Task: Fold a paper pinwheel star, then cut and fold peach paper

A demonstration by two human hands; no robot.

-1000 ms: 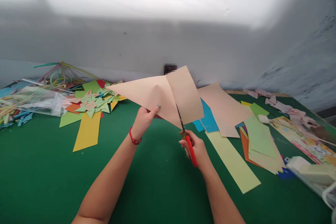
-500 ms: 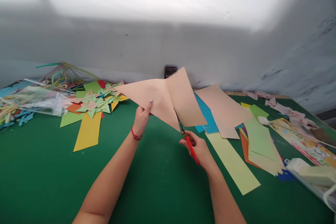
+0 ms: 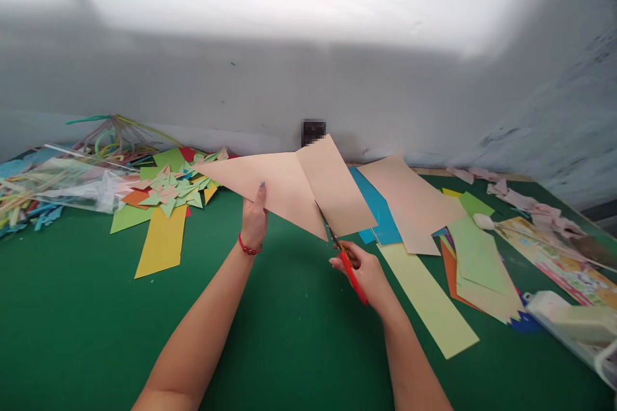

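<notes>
A large peach sheet of paper (image 3: 274, 180) is pinched at its lower edge by my left hand (image 3: 254, 221), thumb on top. My right hand (image 3: 362, 273) is closed on red-handled scissors (image 3: 353, 277). Their blades sit in a slit running up from the sheet's near edge, and the paper parts on both sides of it. To the right of the slit, the flap tilts up toward the wall. The fingers of my left hand beneath the sheet are hidden.
Folded paper stars (image 3: 176, 189) and a yellow strip (image 3: 161, 244) lie left, beside a clear plastic bag (image 3: 91, 186). To the right are another peach sheet (image 3: 409, 199), a pale green strip (image 3: 429, 298), stacked coloured papers (image 3: 477, 257) and a plastic box (image 3: 573, 321).
My left hand and the peach sheet have shifted left, and the raised flap has dropped a little. The scissors have stayed nearly in place, their blades still in the slit.
</notes>
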